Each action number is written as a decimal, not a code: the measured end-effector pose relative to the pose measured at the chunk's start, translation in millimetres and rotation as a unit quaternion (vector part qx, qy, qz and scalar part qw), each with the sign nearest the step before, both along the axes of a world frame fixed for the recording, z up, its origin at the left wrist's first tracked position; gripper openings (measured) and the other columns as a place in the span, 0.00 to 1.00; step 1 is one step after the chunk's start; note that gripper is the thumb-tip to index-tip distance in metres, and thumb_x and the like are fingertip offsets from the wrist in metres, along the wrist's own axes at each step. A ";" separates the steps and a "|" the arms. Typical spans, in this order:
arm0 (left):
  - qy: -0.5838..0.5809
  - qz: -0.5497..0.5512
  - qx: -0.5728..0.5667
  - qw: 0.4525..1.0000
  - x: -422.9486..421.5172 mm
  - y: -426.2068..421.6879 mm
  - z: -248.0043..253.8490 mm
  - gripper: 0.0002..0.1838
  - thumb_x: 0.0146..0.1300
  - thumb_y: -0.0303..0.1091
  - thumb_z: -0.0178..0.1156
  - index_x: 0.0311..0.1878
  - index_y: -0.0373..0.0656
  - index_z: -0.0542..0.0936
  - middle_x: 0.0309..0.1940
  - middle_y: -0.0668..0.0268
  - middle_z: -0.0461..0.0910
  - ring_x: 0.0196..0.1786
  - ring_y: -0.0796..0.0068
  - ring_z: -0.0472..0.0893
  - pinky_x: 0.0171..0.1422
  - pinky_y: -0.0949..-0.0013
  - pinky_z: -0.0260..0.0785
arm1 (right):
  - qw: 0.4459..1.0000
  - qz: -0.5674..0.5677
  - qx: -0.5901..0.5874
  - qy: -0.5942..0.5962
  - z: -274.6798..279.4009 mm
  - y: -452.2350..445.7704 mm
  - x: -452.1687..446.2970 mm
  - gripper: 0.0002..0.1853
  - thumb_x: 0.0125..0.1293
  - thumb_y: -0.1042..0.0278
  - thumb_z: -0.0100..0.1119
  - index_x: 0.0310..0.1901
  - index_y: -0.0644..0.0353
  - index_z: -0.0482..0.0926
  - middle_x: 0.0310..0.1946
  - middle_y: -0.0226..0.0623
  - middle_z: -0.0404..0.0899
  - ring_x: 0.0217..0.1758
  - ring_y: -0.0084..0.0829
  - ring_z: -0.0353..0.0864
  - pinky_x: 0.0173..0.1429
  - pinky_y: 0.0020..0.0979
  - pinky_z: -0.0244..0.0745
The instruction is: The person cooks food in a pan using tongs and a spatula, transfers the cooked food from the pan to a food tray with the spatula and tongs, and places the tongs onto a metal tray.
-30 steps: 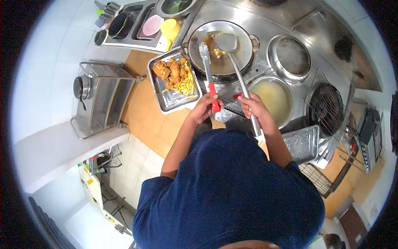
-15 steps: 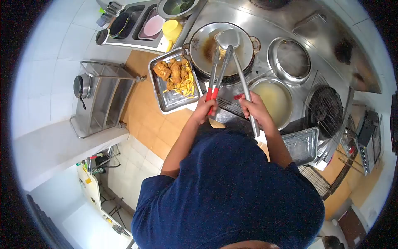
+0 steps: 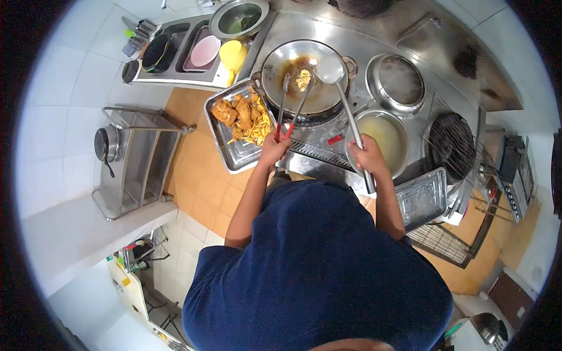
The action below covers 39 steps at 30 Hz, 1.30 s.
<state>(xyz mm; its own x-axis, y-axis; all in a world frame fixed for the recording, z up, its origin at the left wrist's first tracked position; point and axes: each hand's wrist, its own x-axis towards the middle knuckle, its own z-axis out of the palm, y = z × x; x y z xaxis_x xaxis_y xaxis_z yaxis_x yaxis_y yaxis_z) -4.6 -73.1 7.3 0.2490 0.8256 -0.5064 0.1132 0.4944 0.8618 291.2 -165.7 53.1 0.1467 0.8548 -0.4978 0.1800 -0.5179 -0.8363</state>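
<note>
In my left hand (image 3: 274,150) is a pair of red-handled tongs (image 3: 291,124), its two arms spread apart over the wok (image 3: 275,100). A small clump of yellow food (image 3: 302,80) lies in the wok between the tong tips, with brownish residue around it. My right hand (image 3: 369,157) grips the long metal handle of a wok spatula (image 3: 332,71), whose blade rests at the wok's right side. Left of the wok, a metal tray (image 3: 234,161) holds golden fried pieces (image 3: 244,116) and yellow fry-like strips (image 3: 261,124).
Right of the wok stand a pot of cloudy yellowish liquid (image 3: 383,137) and a round lidded pot (image 3: 401,85). A burner with a wire rack (image 3: 453,143) and another metal tray (image 3: 424,202) lie further right. A yellow ladle-like scoop (image 3: 233,55) sits by the sink (image 3: 181,75).
The tongs have opened wider and moved left, away from the spatula. The spatula blade has shifted to the wok's right side, and the yellow clump now shows plainly. The view has shifted slightly.
</note>
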 end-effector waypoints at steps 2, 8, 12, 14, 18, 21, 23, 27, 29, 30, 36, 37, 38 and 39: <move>0.017 -0.013 -0.005 1.000 -3.5 -0.9 -3.5 0.10 0.57 0.22 0.61 0.33 0.44 0.68 0.17 0.69 0.71 0.13 0.79 0.67 0.14 0.73 0.57 | 0.997 0.010 0.014 -0.071 -0.5 -2.8 2.5 0.11 0.63 0.65 0.62 0.37 0.65 0.77 0.22 0.41 0.77 0.21 0.35 0.78 0.31 0.39 0.75; 0.000 0.004 -0.015 1.000 -12.8 -2.0 -9.1 0.12 0.55 0.24 0.63 0.32 0.45 0.68 0.16 0.69 0.71 0.12 0.79 0.67 0.14 0.73 0.55 | 0.977 0.066 0.049 -0.198 -14.4 3.0 13.7 0.14 0.60 0.61 0.62 0.36 0.67 0.78 0.29 0.52 0.81 0.34 0.47 0.83 0.45 0.45 0.77; 0.014 0.012 0.002 1.000 -14.2 -7.9 -8.0 0.12 0.54 0.25 0.64 0.31 0.44 0.68 0.17 0.68 0.72 0.12 0.79 0.67 0.14 0.74 0.54 | 0.983 0.059 0.052 -0.165 -20.5 5.5 11.6 0.08 0.64 0.67 0.59 0.37 0.64 0.75 0.19 0.31 0.71 0.14 0.23 0.71 0.16 0.29 0.66; -0.003 0.004 -0.034 0.999 -17.4 -8.4 -9.3 0.11 0.56 0.24 0.63 0.33 0.44 0.68 0.17 0.68 0.72 0.12 0.79 0.67 0.14 0.73 0.54 | 0.991 0.051 0.020 -0.120 -27.5 7.2 7.8 0.08 0.64 0.67 0.59 0.37 0.63 0.76 0.19 0.31 0.71 0.13 0.23 0.71 0.16 0.29 0.66; 0.001 0.010 -0.047 0.999 -19.8 -14.4 -8.0 0.10 0.59 0.24 0.61 0.34 0.44 0.68 0.18 0.67 0.71 0.12 0.78 0.66 0.14 0.71 0.54 | 0.996 0.061 -0.016 -0.068 -6.0 9.4 -5.3 0.09 0.65 0.66 0.58 0.36 0.63 0.76 0.18 0.30 0.71 0.13 0.22 0.70 0.17 0.29 0.66; -0.007 0.010 -0.052 0.999 -24.0 -15.4 -8.7 0.10 0.58 0.23 0.61 0.34 0.44 0.68 0.17 0.67 0.71 0.11 0.78 0.66 0.14 0.71 0.54 | 0.991 0.045 0.011 -0.124 -8.0 7.9 -8.3 0.09 0.64 0.65 0.58 0.36 0.64 0.76 0.18 0.30 0.71 0.13 0.22 0.71 0.17 0.29 0.66; -0.012 0.011 -0.056 0.998 -26.4 -17.5 -10.4 0.10 0.58 0.23 0.61 0.34 0.44 0.68 0.17 0.67 0.71 0.11 0.78 0.66 0.14 0.71 0.53 | 0.981 0.059 0.041 -0.182 -18.0 8.9 -1.9 0.09 0.64 0.66 0.59 0.35 0.64 0.76 0.18 0.31 0.72 0.13 0.23 0.71 0.17 0.30 0.66; -0.015 0.018 -0.067 0.997 -24.5 -16.2 -13.1 0.10 0.58 0.24 0.61 0.34 0.43 0.68 0.16 0.68 0.70 0.11 0.78 0.65 0.13 0.71 0.53 | 0.986 0.053 0.011 -0.160 -12.9 11.4 1.4 0.09 0.63 0.67 0.59 0.34 0.64 0.76 0.19 0.31 0.74 0.13 0.25 0.72 0.17 0.30 0.67; -0.019 0.023 -0.071 0.997 -23.8 -14.9 -16.3 0.10 0.58 0.23 0.61 0.35 0.44 0.68 0.16 0.68 0.70 0.10 0.78 0.65 0.13 0.71 0.52 | 0.990 0.061 -0.012 -0.130 -12.2 13.1 -3.0 0.09 0.63 0.67 0.59 0.34 0.64 0.77 0.19 0.31 0.74 0.13 0.24 0.72 0.17 0.29 0.67; -0.024 0.025 -0.073 0.997 -23.4 -13.7 -17.2 0.11 0.57 0.23 0.61 0.35 0.44 0.67 0.16 0.68 0.70 0.10 0.79 0.64 0.12 0.71 0.51 | 0.990 0.072 -0.012 -0.125 -13.7 13.4 -7.1 0.09 0.63 0.67 0.59 0.35 0.64 0.77 0.19 0.31 0.74 0.13 0.24 0.72 0.17 0.29 0.67; -0.019 0.025 -0.065 0.997 -13.0 -8.6 -11.4 0.13 0.56 0.23 0.63 0.35 0.44 0.66 0.16 0.68 0.70 0.10 0.78 0.64 0.12 0.71 0.51 | 0.993 0.055 0.002 -0.100 10.6 13.5 -19.4 0.11 0.63 0.65 0.58 0.31 0.66 0.76 0.19 0.41 0.77 0.14 0.33 0.77 0.22 0.37 0.74; -0.020 0.024 -0.062 0.998 -11.6 -8.2 -11.9 0.13 0.56 0.23 0.63 0.35 0.44 0.66 0.16 0.68 0.71 0.10 0.78 0.65 0.12 0.71 0.51 | 0.987 0.061 0.030 -0.146 2.9 12.4 -15.2 0.10 0.63 0.65 0.58 0.31 0.65 0.76 0.19 0.39 0.76 0.14 0.31 0.76 0.21 0.35 0.73; -0.021 0.023 -0.059 0.998 -9.7 -7.8 -12.7 0.13 0.55 0.23 0.63 0.35 0.44 0.66 0.16 0.68 0.71 0.10 0.78 0.65 0.12 0.71 0.51 | 0.977 0.065 0.058 -0.192 -2.3 11.4 -10.1 0.10 0.63 0.65 0.58 0.31 0.64 0.76 0.18 0.38 0.76 0.14 0.29 0.76 0.21 0.34 0.73; -0.020 0.023 -0.061 0.998 -8.0 -7.2 -15.3 0.13 0.55 0.23 0.63 0.34 0.44 0.66 0.16 0.68 0.71 0.10 0.78 0.65 0.12 0.71 0.51 | 0.981 0.062 0.043 -0.181 1.8 12.1 -6.7 0.10 0.64 0.65 0.58 0.31 0.64 0.76 0.18 0.36 0.75 0.14 0.28 0.75 0.20 0.33 0.72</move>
